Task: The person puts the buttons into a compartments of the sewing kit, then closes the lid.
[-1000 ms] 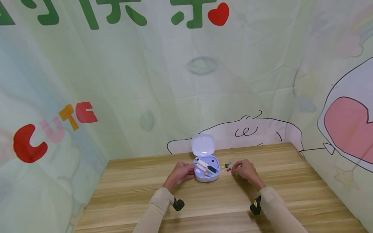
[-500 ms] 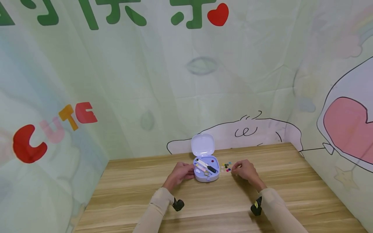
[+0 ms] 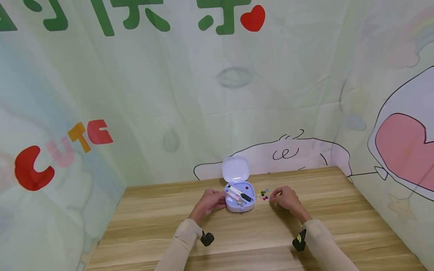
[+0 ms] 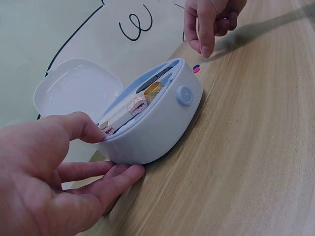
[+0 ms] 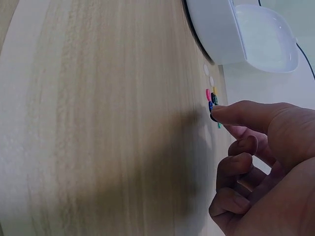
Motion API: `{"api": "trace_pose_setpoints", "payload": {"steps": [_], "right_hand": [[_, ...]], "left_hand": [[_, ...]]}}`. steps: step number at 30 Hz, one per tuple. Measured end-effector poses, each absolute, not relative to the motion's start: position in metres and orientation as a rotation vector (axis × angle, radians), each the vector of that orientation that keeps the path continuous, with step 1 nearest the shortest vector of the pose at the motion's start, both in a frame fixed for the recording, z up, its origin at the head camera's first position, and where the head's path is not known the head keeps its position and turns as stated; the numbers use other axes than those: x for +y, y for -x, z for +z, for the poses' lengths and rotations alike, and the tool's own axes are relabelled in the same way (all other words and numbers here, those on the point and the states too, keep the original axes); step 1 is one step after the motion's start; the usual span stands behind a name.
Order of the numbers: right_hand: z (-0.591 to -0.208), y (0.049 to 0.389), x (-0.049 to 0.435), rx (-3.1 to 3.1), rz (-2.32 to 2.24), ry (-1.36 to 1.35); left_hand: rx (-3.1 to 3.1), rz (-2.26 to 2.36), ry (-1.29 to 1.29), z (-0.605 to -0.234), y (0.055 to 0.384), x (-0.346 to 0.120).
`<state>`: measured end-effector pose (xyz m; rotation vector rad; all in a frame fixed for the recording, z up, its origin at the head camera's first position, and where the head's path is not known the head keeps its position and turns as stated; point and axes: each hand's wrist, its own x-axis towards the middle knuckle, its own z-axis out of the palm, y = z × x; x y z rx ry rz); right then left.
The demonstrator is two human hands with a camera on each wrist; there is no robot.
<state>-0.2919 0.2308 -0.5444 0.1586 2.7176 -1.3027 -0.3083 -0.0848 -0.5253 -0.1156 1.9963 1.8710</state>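
A pale lilac sewing box (image 3: pixel 240 209) stands with its lid (image 3: pixel 236 168) raised at the back. Inside lie a black-handled tool (image 3: pixel 245 196), a rolled tape measure (image 4: pixel 138 104), a gold thimble (image 4: pixel 153 90) and a dark red button (image 3: pixel 246 188). My left hand (image 3: pixel 209 201) holds the box's left side, thumb on the rim and fingers low against the wall. Right of the box, several small coloured buttons (image 3: pixel 262 195) are laid out close together. Beside them my right hand (image 3: pixel 286 197) pinches a dark button (image 5: pixel 213 117) between thumb and forefinger, low over the table; its other fingers are curled.
The wood-grain table (image 3: pixel 244 241) reaches back to a printed cloth backdrop (image 3: pixel 162 94), which also hangs at both sides. The raised lid stands close in front of the cloth. Black wrist cameras (image 3: pixel 207 238) are strapped under both sleeves.
Both hands keep their places, the left on the box and the right beside the buttons. The head view has shifted very slightly.
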Motion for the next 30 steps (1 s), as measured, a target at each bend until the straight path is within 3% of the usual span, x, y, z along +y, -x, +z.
{"api": "trace_pose_setpoints", "payload": {"steps": [30], "right_hand": [[-0.516, 0.299, 0.206, 2.578, -1.512, -0.058]], "left_hand": [[1.996, 1.885, 0.077, -0.527, 0.308, -0.085]]}}
